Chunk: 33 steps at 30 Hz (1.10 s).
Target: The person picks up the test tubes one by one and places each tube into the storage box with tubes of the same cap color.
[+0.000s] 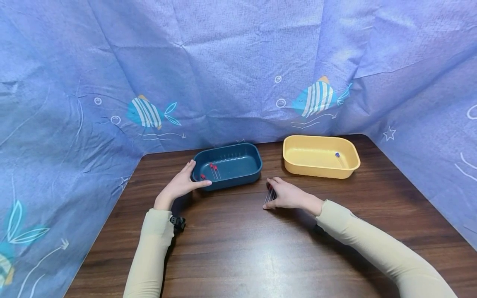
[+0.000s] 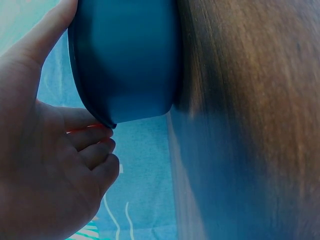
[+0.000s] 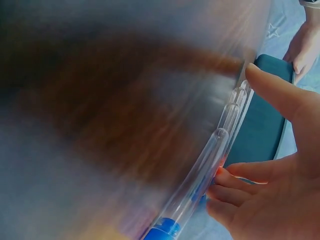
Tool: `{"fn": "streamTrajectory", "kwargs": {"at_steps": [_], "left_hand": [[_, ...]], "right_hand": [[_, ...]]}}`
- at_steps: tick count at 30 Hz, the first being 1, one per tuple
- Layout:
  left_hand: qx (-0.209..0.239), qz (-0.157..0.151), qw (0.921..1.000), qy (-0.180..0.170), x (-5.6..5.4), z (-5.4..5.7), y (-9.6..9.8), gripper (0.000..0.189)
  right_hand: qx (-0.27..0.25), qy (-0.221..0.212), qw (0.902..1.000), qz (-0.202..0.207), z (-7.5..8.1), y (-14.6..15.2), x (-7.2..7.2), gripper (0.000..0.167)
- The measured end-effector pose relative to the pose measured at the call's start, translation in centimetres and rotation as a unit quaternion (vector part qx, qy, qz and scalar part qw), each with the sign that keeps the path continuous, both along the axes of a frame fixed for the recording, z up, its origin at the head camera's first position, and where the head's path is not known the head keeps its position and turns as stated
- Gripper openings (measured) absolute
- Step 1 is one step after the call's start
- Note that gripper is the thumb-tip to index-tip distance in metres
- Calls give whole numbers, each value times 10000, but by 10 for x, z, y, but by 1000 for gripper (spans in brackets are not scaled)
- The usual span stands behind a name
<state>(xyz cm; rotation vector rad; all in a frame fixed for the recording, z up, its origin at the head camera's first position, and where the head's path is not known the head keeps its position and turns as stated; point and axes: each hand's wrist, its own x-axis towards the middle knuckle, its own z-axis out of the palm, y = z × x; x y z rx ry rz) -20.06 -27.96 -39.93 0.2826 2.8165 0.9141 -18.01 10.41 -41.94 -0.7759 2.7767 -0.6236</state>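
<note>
In the head view, my left hand (image 1: 182,182) holds the left end of a dark blue tray (image 1: 242,180), thumb over the near rim and fingers at the end rim. Three clear tubes with red caps (image 1: 215,167) lie inside it. My right hand (image 1: 288,194) is spread low over several clear tubes (image 1: 267,200) on the table, right of that tray. In the right wrist view, its thumb is by the tubes' rounded ends and its fingertips are by a red cap. A tube with a blue cap (image 3: 164,229) lies nearer. Whether a tube is pinched is unclear.
A yellow tray (image 1: 313,169) stands at the back right of the brown wood table (image 1: 231,248), with a blue-capped tube (image 1: 337,155) inside. A blue cloth (image 1: 231,62) with fish prints hangs behind the table and along its sides.
</note>
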Motion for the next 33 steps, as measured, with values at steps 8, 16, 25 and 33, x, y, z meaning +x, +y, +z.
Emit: {"fn": "streamTrajectory", "kwargs": {"at_steps": [8,16,25,33], "left_hand": [[52,61,9999,-102,1,-2,-1,122],[0,59,10000,-67,2,1,-2,122],[-52,34,10000,-45,1,1,-2,121],[-84,-35,9999,-84,4,2,0,120]], "right_hand": [[-213,-38,9997,-71,5,6,-12,103],[-389,15,9990,-218,27,11,-27,100],[-701,445,9964,-170,58,17,-53,103],[-593,335,9975,180,87,22,-75,104]]}}
